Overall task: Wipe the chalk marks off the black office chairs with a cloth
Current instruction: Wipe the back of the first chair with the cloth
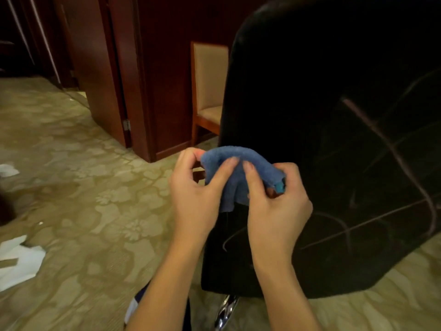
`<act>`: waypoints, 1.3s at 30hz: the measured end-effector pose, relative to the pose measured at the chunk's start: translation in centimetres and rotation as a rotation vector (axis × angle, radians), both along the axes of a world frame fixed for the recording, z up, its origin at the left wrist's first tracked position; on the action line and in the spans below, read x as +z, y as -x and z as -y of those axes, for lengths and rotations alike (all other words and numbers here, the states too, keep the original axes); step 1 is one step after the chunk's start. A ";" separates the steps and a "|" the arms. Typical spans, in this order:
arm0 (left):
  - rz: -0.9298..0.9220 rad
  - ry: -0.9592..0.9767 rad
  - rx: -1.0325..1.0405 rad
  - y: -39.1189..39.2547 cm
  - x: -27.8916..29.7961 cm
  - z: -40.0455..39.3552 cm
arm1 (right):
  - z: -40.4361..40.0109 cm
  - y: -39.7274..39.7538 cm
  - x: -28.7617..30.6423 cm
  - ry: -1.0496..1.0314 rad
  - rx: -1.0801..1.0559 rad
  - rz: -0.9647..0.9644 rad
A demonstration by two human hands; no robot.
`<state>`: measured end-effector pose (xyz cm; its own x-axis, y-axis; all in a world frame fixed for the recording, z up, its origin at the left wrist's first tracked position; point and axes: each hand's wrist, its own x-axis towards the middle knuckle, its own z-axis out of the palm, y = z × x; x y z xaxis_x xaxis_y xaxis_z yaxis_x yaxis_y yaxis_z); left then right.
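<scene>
Blue cloth is bunched between my hands, left hand and right hand both pinching it, while pinkish chalk marks at three o'clock on the black chair seem entirely unwiped.

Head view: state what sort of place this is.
Probably a hotel meeting or function room: patterned carpet, dark wood wall panelling, a cushioned wooden chair and the black office chair.
</scene>
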<state>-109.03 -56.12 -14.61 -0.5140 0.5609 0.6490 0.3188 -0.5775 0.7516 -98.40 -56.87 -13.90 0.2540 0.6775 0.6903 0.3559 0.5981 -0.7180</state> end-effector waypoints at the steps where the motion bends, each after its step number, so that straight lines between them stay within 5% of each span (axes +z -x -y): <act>1: 0.002 0.015 -0.024 0.0 -0.6 -0.1 | 0.0 -0.3 -0.4 0.007 0.001 -0.008; 12: 0.208 0.420 -0.158 1.1 -11.9 1.2 | 0.0 -0.5 -12.1 0.352 -0.106 0.258; 26: 0.163 0.304 -0.289 1.6 -4.7 2.0 | 0.7 -0.6 -5.8 0.275 0.075 -0.044; 35: 0.263 0.763 -0.342 0.8 -16.8 2.9 | 0.9 -2.0 -18.2 0.681 0.007 0.091; 39: 0.240 0.794 -0.227 0.7 -18.4 3.5 | 1.2 -1.6 -19.4 0.773 0.020 0.109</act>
<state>-109.69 -59.64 -33.01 -0.4075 0.9086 -0.0913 0.0400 0.1176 0.9923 -96.78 -58.10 -33.27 0.1943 0.9801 0.0412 0.4431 -0.0502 -0.8951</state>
